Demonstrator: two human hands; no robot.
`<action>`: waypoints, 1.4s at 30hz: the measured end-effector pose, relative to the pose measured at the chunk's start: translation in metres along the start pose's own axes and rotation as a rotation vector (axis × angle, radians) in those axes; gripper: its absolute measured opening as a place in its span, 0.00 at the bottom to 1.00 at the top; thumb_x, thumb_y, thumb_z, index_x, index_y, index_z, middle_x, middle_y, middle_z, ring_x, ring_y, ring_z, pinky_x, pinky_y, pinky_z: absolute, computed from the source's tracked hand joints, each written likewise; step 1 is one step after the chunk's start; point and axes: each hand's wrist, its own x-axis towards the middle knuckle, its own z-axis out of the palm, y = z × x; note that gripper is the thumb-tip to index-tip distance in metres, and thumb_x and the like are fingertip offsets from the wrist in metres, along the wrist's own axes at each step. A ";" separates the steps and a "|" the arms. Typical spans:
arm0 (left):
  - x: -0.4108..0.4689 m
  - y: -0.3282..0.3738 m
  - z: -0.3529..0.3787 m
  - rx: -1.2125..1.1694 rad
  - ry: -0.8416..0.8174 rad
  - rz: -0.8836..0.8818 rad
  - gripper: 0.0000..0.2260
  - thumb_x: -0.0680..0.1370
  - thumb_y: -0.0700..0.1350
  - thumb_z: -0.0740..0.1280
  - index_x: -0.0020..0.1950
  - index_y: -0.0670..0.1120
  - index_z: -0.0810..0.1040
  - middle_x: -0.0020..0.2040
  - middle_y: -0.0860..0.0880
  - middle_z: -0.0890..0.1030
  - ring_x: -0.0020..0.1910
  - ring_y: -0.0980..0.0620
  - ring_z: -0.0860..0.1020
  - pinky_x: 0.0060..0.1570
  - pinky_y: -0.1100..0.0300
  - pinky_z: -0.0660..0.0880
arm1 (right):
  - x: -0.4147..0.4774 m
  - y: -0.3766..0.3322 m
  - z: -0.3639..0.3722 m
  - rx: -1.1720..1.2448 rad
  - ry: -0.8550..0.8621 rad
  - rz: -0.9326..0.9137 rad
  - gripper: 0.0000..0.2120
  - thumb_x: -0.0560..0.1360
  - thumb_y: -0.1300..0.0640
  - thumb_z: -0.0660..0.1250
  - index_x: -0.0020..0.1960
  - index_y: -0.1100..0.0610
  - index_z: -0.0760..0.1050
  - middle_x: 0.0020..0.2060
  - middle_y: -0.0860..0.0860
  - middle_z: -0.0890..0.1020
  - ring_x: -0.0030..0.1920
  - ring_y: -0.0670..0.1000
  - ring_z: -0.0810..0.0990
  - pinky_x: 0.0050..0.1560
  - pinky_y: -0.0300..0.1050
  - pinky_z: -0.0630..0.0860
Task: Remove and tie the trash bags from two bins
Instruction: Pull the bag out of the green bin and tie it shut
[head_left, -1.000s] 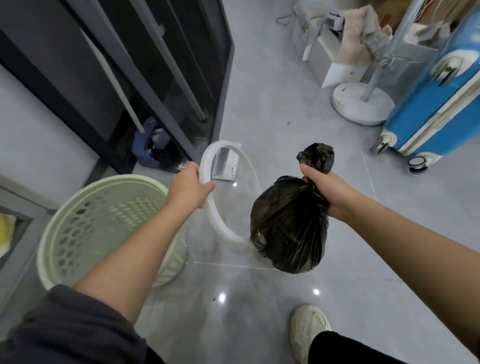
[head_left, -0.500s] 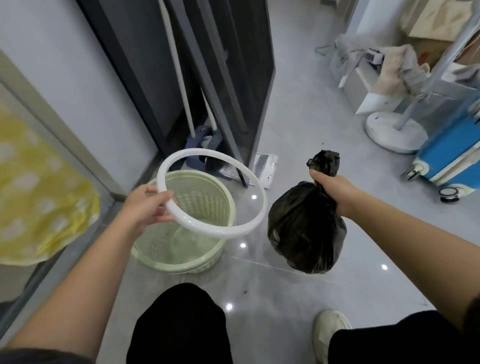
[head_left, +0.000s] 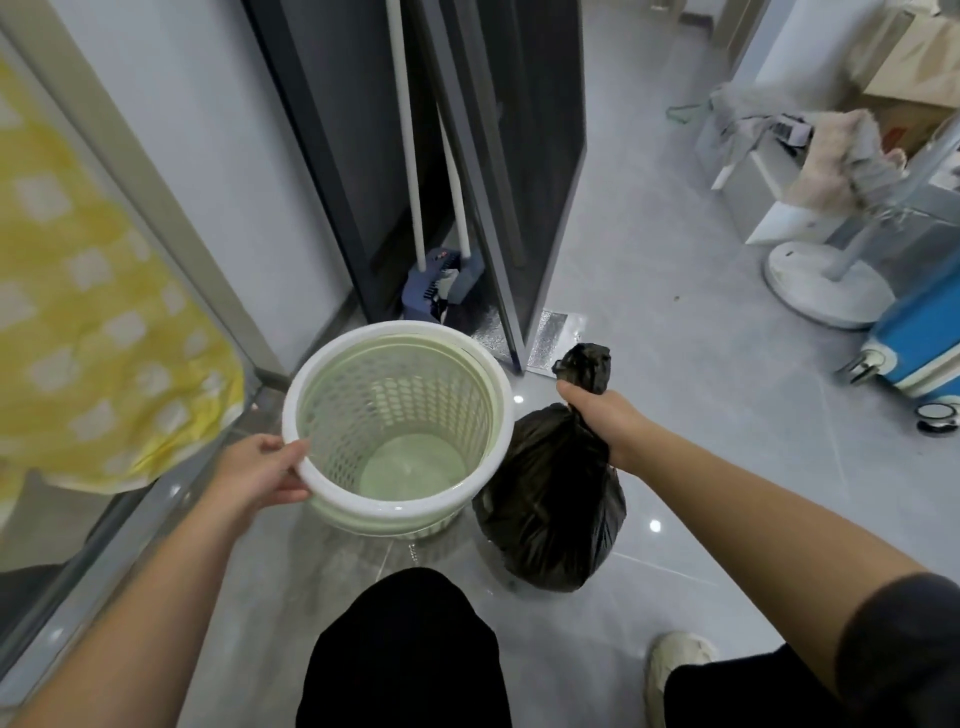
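A pale green perforated bin (head_left: 410, 462) stands on the grey floor, with no bag inside it. A white plastic ring (head_left: 395, 332) lies on its rim. My left hand (head_left: 260, 475) grips the ring at its near left edge. A full black trash bag (head_left: 550, 509) hangs just right of the bin, its bottom at or near the floor. My right hand (head_left: 597, 415) is closed around the bag's twisted neck, and the gathered top sticks out above my fist.
A dark door frame (head_left: 498, 171) with a broom and blue dustpan (head_left: 431, 286) stands behind the bin. A yellow cloth (head_left: 88, 312) hangs at the left. At the right are a white fan base (head_left: 826, 286), a blue suitcase (head_left: 919, 332) and cluttered boxes. My knee and shoe are below.
My left hand has brought the white ring down from mid-air onto the bin's rim. The bag in my right hand has dropped lower beside the bin. My view has shifted closer over the bin.
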 end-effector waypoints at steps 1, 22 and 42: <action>0.002 -0.001 0.001 0.041 0.033 -0.005 0.11 0.78 0.42 0.67 0.55 0.37 0.73 0.46 0.34 0.80 0.27 0.46 0.80 0.24 0.57 0.79 | 0.000 0.003 0.004 -0.055 -0.011 0.006 0.22 0.73 0.43 0.68 0.56 0.60 0.76 0.49 0.56 0.81 0.50 0.57 0.81 0.60 0.54 0.76; 0.022 -0.012 0.006 0.320 0.148 -0.047 0.11 0.79 0.47 0.63 0.50 0.38 0.75 0.46 0.37 0.81 0.34 0.42 0.81 0.31 0.51 0.81 | 0.024 0.021 0.067 -0.424 -0.070 -0.006 0.16 0.73 0.46 0.69 0.50 0.59 0.77 0.49 0.57 0.81 0.49 0.57 0.80 0.53 0.48 0.76; -0.024 0.045 0.221 1.067 -0.094 0.874 0.11 0.76 0.49 0.63 0.54 0.47 0.77 0.55 0.49 0.78 0.57 0.46 0.71 0.56 0.52 0.68 | 0.048 0.043 -0.044 0.002 0.118 0.113 0.32 0.60 0.34 0.65 0.57 0.52 0.75 0.54 0.54 0.79 0.53 0.58 0.79 0.60 0.55 0.75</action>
